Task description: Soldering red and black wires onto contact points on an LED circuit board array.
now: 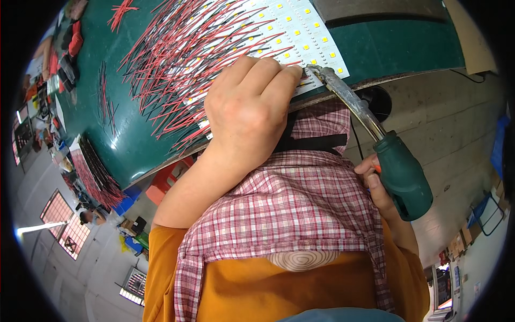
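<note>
A white LED circuit board [328, 40] with rows of yellow chips lies at the table's near edge. Many thin red and black wires [161, 64] fan leftward across it. My left hand [248, 104] rests over the board, fingers bent and closed around a wire; the ends of red and black wires show beside its fingertips. My right hand [377, 188] is wrapped round the green handle of a soldering iron [403, 174], partly hidden behind it. The iron's metal tip meets the board just right of my left fingertips. An orange-red part shows by my right fingers.
The green tabletop [129, 139] carries loose wires [106, 102] and a small red wire bunch [122, 13] farther off. A thick wire bundle [96, 174] hangs at its left edge. Below stands a red stool [163, 182]. Another person [92, 216] is far left.
</note>
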A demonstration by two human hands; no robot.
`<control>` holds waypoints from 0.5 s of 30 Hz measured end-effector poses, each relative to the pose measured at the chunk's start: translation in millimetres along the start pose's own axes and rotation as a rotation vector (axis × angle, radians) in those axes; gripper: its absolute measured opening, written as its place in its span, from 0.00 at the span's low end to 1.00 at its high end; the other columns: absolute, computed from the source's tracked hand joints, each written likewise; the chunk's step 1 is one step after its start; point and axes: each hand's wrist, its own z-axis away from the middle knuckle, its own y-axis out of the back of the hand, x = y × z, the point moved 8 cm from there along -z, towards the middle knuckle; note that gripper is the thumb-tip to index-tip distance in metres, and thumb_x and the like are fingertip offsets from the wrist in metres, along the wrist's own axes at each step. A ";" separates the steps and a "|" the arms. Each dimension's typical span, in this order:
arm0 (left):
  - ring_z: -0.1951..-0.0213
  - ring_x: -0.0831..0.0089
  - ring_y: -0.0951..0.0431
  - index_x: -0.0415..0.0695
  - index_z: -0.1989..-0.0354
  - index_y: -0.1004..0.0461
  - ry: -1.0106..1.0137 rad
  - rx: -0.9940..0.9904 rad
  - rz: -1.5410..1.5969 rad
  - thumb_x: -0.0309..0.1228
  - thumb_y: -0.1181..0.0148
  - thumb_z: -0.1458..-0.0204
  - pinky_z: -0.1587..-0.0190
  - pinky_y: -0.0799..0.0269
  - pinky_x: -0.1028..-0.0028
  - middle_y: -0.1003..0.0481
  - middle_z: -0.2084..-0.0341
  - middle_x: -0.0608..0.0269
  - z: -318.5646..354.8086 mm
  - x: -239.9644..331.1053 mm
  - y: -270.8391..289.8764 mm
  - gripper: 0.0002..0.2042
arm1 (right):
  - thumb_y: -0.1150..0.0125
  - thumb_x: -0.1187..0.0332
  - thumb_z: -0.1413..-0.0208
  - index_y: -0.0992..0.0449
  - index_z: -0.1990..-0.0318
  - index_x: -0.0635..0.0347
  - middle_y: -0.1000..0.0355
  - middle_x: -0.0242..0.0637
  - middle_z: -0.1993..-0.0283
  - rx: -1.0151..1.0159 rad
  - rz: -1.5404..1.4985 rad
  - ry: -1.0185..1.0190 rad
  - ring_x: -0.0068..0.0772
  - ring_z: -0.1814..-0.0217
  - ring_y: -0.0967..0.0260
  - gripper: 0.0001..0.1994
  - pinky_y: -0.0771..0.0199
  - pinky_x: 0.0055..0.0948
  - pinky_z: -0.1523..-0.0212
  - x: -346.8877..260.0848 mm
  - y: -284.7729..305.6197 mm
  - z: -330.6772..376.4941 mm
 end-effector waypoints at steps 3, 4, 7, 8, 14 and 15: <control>0.75 0.71 0.30 0.44 0.74 0.24 -0.017 0.004 -0.012 0.25 0.42 0.65 0.75 0.34 0.74 0.31 0.80 0.68 -0.1 1.0 0.5 0.07 | 0.48 0.69 0.46 0.34 0.60 0.63 0.31 0.35 0.68 0.041 -0.041 0.020 0.15 0.74 0.43 0.09 0.40 0.17 0.72 0.9 0.0 -0.5; 0.75 0.71 0.30 0.44 0.74 0.24 -0.020 0.009 -0.027 0.25 0.42 0.66 0.76 0.34 0.74 0.30 0.80 0.68 -0.2 2.0 0.8 0.07 | 0.48 0.69 0.46 0.34 0.61 0.64 0.31 0.34 0.68 0.052 -0.048 0.029 0.15 0.74 0.43 0.09 0.40 0.17 0.72 0.3 -0.1 -1.3; 0.75 0.72 0.30 0.44 0.74 0.25 0.000 -0.030 -0.055 0.26 0.42 0.66 0.77 0.34 0.75 0.31 0.79 0.68 0.3 1.3 -1.1 0.08 | 0.49 0.69 0.46 0.32 0.63 0.63 0.32 0.33 0.70 0.096 0.091 0.201 0.15 0.75 0.43 0.07 0.41 0.17 0.72 -14.0 -1.1 -4.5; 0.75 0.72 0.30 0.44 0.74 0.25 -0.013 -0.011 -0.055 0.26 0.42 0.66 0.77 0.34 0.75 0.31 0.79 0.68 0.2 2.6 1.0 0.08 | 0.46 0.73 0.48 0.29 0.64 0.64 0.29 0.34 0.70 0.127 -0.445 -0.007 0.21 0.71 0.36 0.05 0.35 0.19 0.70 4.9 -2.1 -6.5; 0.75 0.72 0.30 0.44 0.74 0.25 -0.028 -0.037 -0.054 0.26 0.42 0.67 0.78 0.34 0.75 0.31 0.79 0.68 0.5 3.3 0.2 0.08 | 0.45 0.78 0.51 0.26 0.68 0.63 0.28 0.36 0.69 0.005 -0.050 -0.019 0.27 0.69 0.31 0.03 0.31 0.24 0.67 -14.2 2.9 -7.3; 0.75 0.71 0.30 0.44 0.74 0.25 -0.018 -0.036 -0.049 0.26 0.43 0.67 0.78 0.34 0.75 0.31 0.79 0.68 0.5 3.2 0.2 0.08 | 0.45 0.78 0.51 0.26 0.69 0.63 0.28 0.35 0.69 0.011 -0.116 -0.037 0.26 0.70 0.32 0.02 0.32 0.23 0.68 -13.0 1.8 -8.4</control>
